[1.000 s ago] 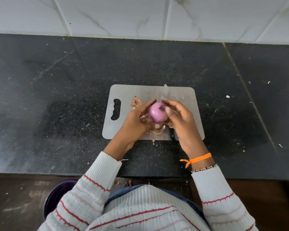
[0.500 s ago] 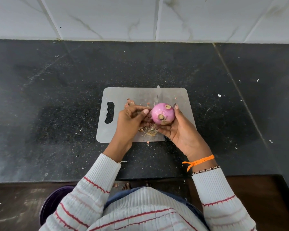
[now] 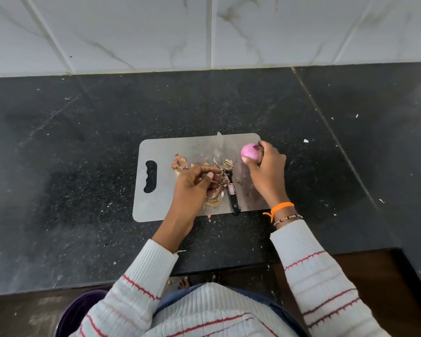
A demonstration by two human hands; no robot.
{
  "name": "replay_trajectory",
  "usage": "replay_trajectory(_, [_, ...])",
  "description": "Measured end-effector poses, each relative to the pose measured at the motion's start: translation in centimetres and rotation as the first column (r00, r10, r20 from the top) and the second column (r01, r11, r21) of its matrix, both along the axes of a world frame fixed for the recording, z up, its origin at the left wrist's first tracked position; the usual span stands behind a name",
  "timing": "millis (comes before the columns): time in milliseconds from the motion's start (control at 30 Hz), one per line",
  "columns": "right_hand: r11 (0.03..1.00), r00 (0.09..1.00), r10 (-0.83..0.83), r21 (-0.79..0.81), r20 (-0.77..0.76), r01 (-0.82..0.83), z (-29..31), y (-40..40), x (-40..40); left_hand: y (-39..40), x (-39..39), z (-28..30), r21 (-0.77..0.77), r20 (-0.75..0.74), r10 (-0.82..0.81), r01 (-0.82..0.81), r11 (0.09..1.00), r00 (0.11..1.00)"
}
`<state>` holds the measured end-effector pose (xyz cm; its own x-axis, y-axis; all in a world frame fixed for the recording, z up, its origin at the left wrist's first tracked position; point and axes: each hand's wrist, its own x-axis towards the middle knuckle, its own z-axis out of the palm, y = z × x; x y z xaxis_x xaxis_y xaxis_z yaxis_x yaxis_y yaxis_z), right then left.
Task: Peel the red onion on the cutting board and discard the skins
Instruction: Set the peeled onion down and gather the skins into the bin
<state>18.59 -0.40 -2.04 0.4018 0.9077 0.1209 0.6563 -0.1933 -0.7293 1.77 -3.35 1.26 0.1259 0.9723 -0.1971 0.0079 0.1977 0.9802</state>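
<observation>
A peeled pink-red onion (image 3: pixel 250 152) is at the far right corner of the grey cutting board (image 3: pixel 161 203), gripped by my right hand (image 3: pixel 265 166). My left hand (image 3: pixel 195 188) lies over the middle of the board with fingers curled around dry onion skins (image 3: pixel 215 198). More skin scraps (image 3: pixel 180 162) lie on the board left of my fingers. A black-handled knife (image 3: pixel 232 193) lies on the board between my hands, its blade pointing away from me.
The board lies on a black speckled stone counter (image 3: pixel 83 166) with small crumbs on it. A white tiled wall (image 3: pixel 204 32) stands behind. A purple bin (image 3: pixel 78 310) is on the floor below the counter's front edge, at lower left.
My right hand has carried the onion from the board's middle to its far right corner. My left hand let go of the onion and dropped onto the skins, closing around them.
</observation>
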Motion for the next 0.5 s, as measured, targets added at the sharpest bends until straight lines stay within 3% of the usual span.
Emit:
replay_trajectory(233, [0.999,0.987,-0.008,0.043,0.162,0.001,0.1,-0.4,-0.3,0.0,-0.1,-0.1,0.048,-0.128,-0.027,0.034,0.998,0.991])
replay_trajectory(333, [0.978,0.991,0.124,0.163,0.04,-0.129,1.3,-2.6,-1.8,0.1,-0.5,-0.2,0.071,-0.211,-0.02,0.036,0.997,0.977])
replay_trajectory(400, [0.971,0.977,0.211,0.113,0.023,-0.212,1.4,-4.4,-2.9,0.3,-0.8,-0.4,0.058,-0.224,-0.004,0.018,0.998,0.975])
replay_trajectory(500, [0.966,0.949,0.258,-0.064,0.18,-0.25,0.3,-5.7,-3.7,0.4,-1.2,-0.8,0.036,-0.262,0.008,0.001,0.999,0.965])
